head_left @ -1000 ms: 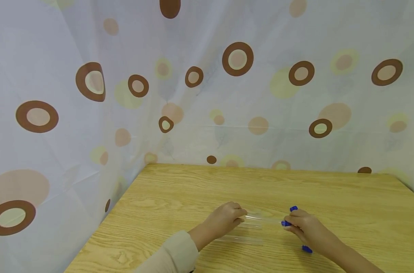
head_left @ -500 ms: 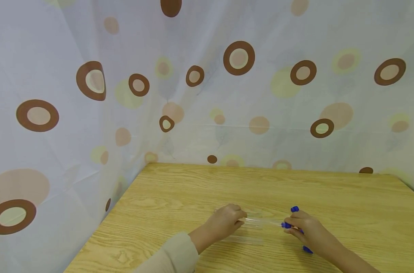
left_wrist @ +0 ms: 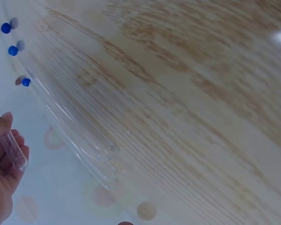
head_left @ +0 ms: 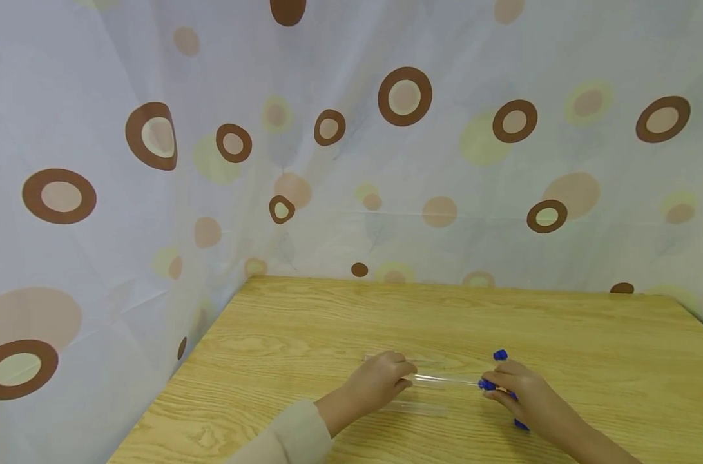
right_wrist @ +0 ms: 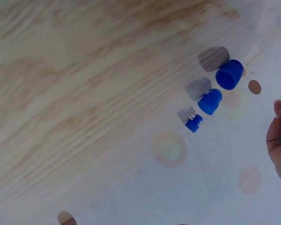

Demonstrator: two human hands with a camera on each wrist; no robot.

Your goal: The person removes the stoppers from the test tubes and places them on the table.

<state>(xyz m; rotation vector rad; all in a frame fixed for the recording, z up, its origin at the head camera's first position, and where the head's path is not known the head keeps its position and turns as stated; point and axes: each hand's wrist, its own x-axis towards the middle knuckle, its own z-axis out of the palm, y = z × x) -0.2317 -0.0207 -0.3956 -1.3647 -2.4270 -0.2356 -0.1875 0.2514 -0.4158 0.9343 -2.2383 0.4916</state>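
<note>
My left hand grips a clear test tube close to its rounded end, which shows at the palm in the left wrist view. At the tube's other end, my right hand pinches a blue cap between thumb and fingers. Cap and tube meet there; whether the cap is seated on the tube cannot be told. Three more blue caps lie on the table around the right hand. Further clear test tubes lie side by side under the left hand, partly covered by it in the head view.
The wood-grain table carries everything. A white sheet with brown and yellow circles hangs along its back and left sides. One blue cap lies just beyond the right hand, another nearer the body.
The left hand has come slightly nearer the body with the tube. The cap in the right hand has dropped a little with it; both grips stay the same. The loose caps have not moved.
</note>
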